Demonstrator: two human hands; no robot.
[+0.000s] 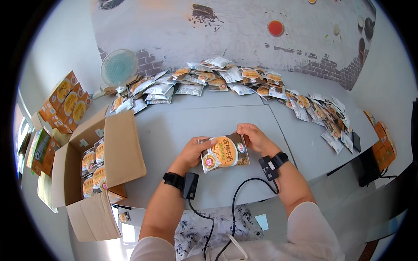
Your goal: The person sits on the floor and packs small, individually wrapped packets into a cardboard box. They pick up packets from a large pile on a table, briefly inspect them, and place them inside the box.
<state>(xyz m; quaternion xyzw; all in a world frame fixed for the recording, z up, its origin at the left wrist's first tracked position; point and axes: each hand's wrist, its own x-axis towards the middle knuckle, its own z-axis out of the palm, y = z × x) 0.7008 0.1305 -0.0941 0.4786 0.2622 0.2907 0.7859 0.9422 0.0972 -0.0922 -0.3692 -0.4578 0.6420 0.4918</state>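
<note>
Over the near middle of the grey table, a brown, orange and white food pouch (225, 153) is held up with its printed front showing. My left hand (194, 151) grips its left side, thumb lying across the front. At the upper right corner, my right hand (253, 138) pinches the edge between bent fingers. To the left stands an open cardboard box (125, 150) with its flaps spread. Several pouches (99, 176) of the same look lie inside it in two columns.
A long heap of pouches (191, 89) lines the table's back, and another pile (324, 115) covers the right end beside a black phone-like object (356, 141). A small fan (119, 67) stands back left. Orange cartons (67, 104) sit far left. Cables (237, 191) run from my wrist bands.
</note>
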